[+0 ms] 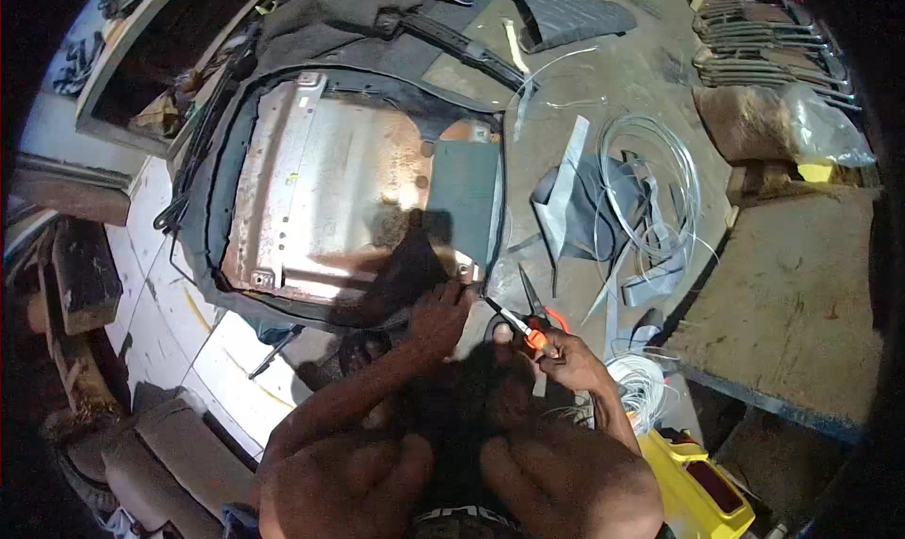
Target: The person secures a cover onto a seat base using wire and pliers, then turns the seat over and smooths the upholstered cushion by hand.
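Observation:
A car seat cushion pan (pixel 358 171) of bare, partly rusty metal lies underside up, with a dark fabric cover (pixel 209 247) folded around its rim. At its near right corner is my left hand (pixel 441 320), fingers closed on the cover's edge; shadow hides part of the fingertips. My right hand (pixel 573 362) grips a slim tool (pixel 535 337) with a dark tip, a pale middle and an orange handle; its exact kind is unclear. The tip points toward the same corner. Scissors (pixel 530 290) with dark blades and red-orange on the handle lie just beyond this tool.
Right of the pan are a loose wire coil (pixel 693 186) and fabric scraps (pixel 594 200). A second coil (pixel 637 388) sits near a yellow case (pixel 693 487). Metal frames (pixel 764 44) are stacked at far right above a wooden board (pixel 782 294). Black quilted material (pixel 575 16) lies at the back.

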A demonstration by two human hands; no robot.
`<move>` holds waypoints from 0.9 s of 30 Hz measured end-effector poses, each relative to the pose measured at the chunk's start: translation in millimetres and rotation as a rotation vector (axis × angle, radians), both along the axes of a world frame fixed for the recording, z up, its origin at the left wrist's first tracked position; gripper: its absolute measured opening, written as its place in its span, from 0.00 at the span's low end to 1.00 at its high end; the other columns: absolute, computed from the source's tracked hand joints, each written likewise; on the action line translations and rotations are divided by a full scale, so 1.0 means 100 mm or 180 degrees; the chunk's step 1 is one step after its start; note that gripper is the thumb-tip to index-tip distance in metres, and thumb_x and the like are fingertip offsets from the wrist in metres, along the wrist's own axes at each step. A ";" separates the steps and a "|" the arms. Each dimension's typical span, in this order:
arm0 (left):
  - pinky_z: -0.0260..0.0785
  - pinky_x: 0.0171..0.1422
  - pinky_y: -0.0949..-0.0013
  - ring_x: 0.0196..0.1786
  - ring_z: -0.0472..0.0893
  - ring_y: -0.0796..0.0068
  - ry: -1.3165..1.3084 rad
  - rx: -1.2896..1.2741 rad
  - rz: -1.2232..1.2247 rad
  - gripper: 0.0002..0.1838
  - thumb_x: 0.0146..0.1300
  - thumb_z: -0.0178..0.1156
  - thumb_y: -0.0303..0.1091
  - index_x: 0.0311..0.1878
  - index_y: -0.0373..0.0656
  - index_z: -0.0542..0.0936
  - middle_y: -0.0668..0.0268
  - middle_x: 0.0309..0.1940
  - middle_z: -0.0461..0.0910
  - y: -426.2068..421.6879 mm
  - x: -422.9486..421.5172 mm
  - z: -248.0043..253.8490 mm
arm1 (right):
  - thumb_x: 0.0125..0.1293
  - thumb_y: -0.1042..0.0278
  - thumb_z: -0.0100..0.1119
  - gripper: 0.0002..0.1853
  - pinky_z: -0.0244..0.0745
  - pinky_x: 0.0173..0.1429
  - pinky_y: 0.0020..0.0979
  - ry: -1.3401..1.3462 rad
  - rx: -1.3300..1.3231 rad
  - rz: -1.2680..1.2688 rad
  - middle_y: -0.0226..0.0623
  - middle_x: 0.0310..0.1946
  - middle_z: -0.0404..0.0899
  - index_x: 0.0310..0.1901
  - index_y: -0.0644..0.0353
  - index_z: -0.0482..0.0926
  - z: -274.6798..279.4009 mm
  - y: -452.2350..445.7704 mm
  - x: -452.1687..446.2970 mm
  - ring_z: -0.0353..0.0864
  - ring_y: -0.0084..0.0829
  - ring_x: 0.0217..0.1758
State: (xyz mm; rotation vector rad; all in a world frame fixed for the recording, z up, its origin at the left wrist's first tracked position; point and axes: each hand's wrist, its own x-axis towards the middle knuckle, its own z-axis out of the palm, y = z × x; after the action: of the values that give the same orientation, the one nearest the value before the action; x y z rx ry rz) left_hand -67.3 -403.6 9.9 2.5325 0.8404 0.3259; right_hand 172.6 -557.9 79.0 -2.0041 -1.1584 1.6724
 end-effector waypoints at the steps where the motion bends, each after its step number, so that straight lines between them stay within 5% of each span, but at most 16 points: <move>1: 0.74 0.46 0.50 0.44 0.80 0.52 -0.0038 0.0149 -0.0120 0.19 0.49 0.66 0.33 0.47 0.42 0.79 0.55 0.40 0.76 0.03 0.03 0.01 | 0.62 0.71 0.62 0.12 0.76 0.49 0.34 0.0017 -0.0026 -0.0114 0.38 0.37 0.80 0.48 0.60 0.80 0.13 0.04 -0.02 0.80 0.29 0.40; 4: 0.73 0.46 0.54 0.43 0.78 0.57 0.0099 -0.0032 -0.0092 0.10 0.57 0.61 0.32 0.42 0.42 0.78 0.59 0.39 0.74 0.01 -0.01 0.13 | 0.62 0.73 0.62 0.12 0.76 0.49 0.33 0.0132 0.0083 -0.0467 0.37 0.39 0.80 0.48 0.59 0.80 -0.09 -0.14 -0.10 0.80 0.28 0.42; 6: 0.73 0.46 0.52 0.44 0.78 0.53 0.0050 -0.0112 -0.0147 0.14 0.54 0.63 0.33 0.43 0.41 0.78 0.56 0.38 0.74 -0.03 -0.07 -0.04 | 0.64 0.73 0.62 0.12 0.75 0.52 0.30 0.0343 -0.0015 -0.0620 0.35 0.41 0.81 0.49 0.61 0.80 -0.16 -0.11 -0.25 0.80 0.28 0.44; 9: 0.72 0.46 0.50 0.44 0.76 0.48 -0.0279 -0.0200 -0.0186 0.15 0.51 0.65 0.32 0.44 0.40 0.78 0.53 0.37 0.73 -0.01 -0.15 -0.21 | 0.67 0.75 0.59 0.11 0.73 0.47 0.25 0.1645 -0.0061 -0.1651 0.26 0.37 0.77 0.50 0.60 0.79 -0.40 -0.19 -0.53 0.77 0.21 0.42; 19: 0.71 0.46 0.52 0.43 0.75 0.52 -0.0821 -0.0322 -0.0292 0.07 0.55 0.62 0.29 0.37 0.41 0.78 0.57 0.37 0.71 0.05 -0.18 -0.14 | 0.69 0.72 0.60 0.14 0.75 0.49 0.28 0.3167 0.0004 -0.2667 0.33 0.42 0.80 0.55 0.63 0.77 -0.78 -0.23 -0.89 0.80 0.25 0.43; 27: 0.71 0.52 0.52 0.47 0.75 0.52 -0.0451 -0.0304 -0.0397 0.12 0.54 0.62 0.30 0.42 0.40 0.80 0.57 0.40 0.72 0.02 -0.22 -0.27 | 0.72 0.68 0.59 0.17 0.76 0.54 0.32 0.3675 -0.0002 -0.2761 0.40 0.46 0.81 0.57 0.67 0.76 -0.95 -0.23 -0.80 0.82 0.30 0.45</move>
State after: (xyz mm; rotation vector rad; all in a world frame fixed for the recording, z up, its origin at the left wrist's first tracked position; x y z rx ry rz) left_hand -88.8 -401.7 -17.0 2.4274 0.6262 0.4092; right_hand 92.4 -581.0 -15.8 -0.8867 0.1180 1.7657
